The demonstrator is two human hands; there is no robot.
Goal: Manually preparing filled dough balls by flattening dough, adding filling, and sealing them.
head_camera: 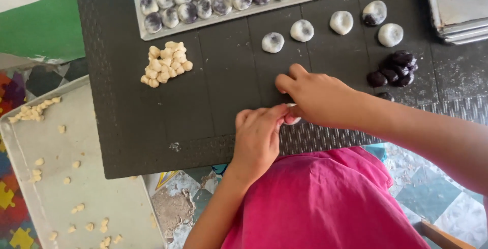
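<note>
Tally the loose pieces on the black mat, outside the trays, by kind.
White filled balls: 5
Dark purple balls: about 6, clustered, hard to separate
Heap of small cream dough bits: 1
Piece pinched between left hand and right hand: 1
Total: about 13

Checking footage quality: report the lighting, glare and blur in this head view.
Head view: soft, even daylight with faint shadows under the white dough balls; mild sheen on the metal tray and the dark filling balls; the black mat shows detail; left hand and right hand are slightly soft, the pinched dough piece barely visible.
</note>
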